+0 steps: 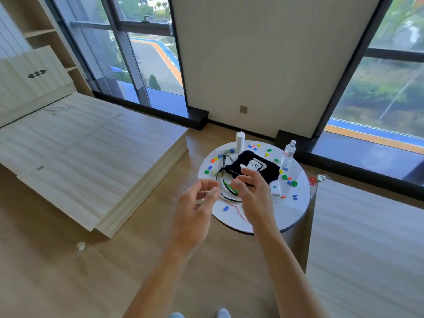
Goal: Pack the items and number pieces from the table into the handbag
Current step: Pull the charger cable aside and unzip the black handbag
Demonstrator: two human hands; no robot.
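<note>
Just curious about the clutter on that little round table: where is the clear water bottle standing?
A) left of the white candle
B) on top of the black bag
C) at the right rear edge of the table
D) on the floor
C: the water bottle stands upright near the table's right rear edge, right of the black handbag.

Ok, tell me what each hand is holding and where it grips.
Neither grips anything. The left hand and right hand hover open above the round table, near the black handbag.
</note>
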